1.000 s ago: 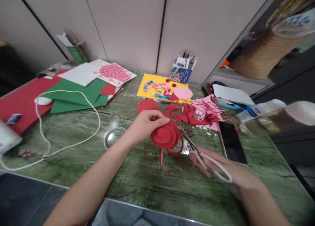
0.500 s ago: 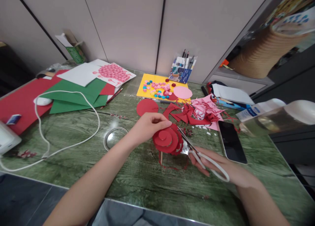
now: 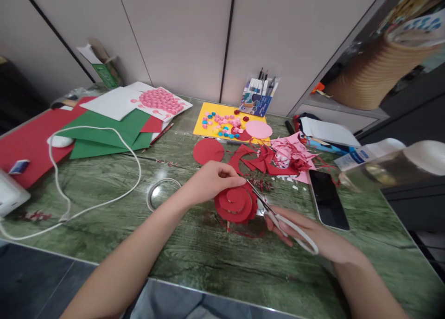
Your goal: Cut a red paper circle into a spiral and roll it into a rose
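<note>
My left hand (image 3: 212, 181) pinches the top edge of a red paper spiral (image 3: 236, 203) cut from a disc, holding it just above the green table (image 3: 104, 189). My right hand (image 3: 306, 235) grips white-handled scissors (image 3: 281, 219), whose blades reach into the spiral's right edge. Thin red paper trimmings (image 3: 243, 231) lie under the spiral.
A red paper disc (image 3: 207, 150), red and pink scraps (image 3: 278, 159) and a yellow sheet with small paper pieces (image 3: 225, 122) lie behind. A black phone (image 3: 327, 198) lies to the right, a white cable (image 3: 86, 170) and green and red sheets (image 3: 107, 133) to the left. A pen holder (image 3: 257, 98) stands at the wall.
The spiral has turned a little in my left hand and dropped slightly. The scissors have moved left, further into its edge. The hanging strip is shorter.
</note>
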